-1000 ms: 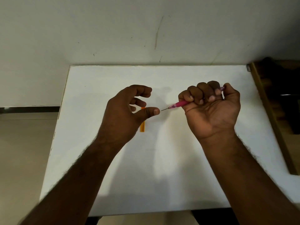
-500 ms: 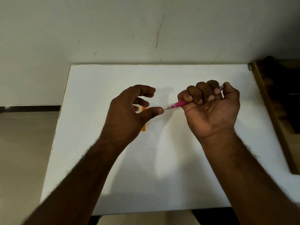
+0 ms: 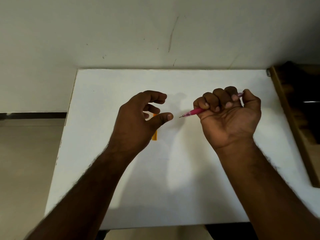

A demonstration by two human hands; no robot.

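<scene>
My right hand (image 3: 228,118) grips a pink mechanical pencil (image 3: 194,112) in a fist above the white table (image 3: 173,187). Its thin metal tip points left, toward my left thumb. My left hand (image 3: 138,122) hovers over the table with loosely curled fingers, thumb stretched to the right, holding nothing. A small gap separates the thumb tip from the pencil tip. A small orange case (image 3: 154,135) lies on the table under my left hand, mostly hidden by it.
The table stands against a pale wall (image 3: 155,32). A dark wooden piece of furniture (image 3: 297,110) borders the table's right edge. Beige floor (image 3: 26,161) lies beyond the left edge.
My left thumb met the pencil tip half a second ago; now the two hands have drawn apart and a gap shows between thumb and tip.
</scene>
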